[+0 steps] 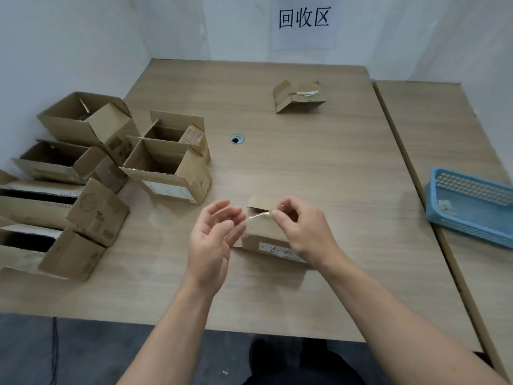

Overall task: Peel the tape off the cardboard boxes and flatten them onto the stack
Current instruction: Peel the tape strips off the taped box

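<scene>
2 hands flank 1 small box [263, 235]: right hand [303, 232] pinches its clear tape [259, 216], left hand [213, 235] hovers relaxed.

Single head view, above near table [305, 168] edge, facing forward-down toward back wall [238, 26].

Both bare forearms reach forward from the lower edge of the view and draw towards each other, the left forearm [172, 326] rising steeply and the right forearm [402, 315] slanting in from the right corner. The bare left grip [212, 234] is turned palm inward and upward, its fingers loosely bent and slightly spread, holding nothing. The bare right grip [304, 232] shows its back, knuckles up, with thumb and forefinger pinched on a thin, clear, shiny strip of tape [259, 215]. The other right fingers are curled under. The left fingertips [240, 218] lie just beside the strip's far end; whether they touch it cannot be told.
</scene>
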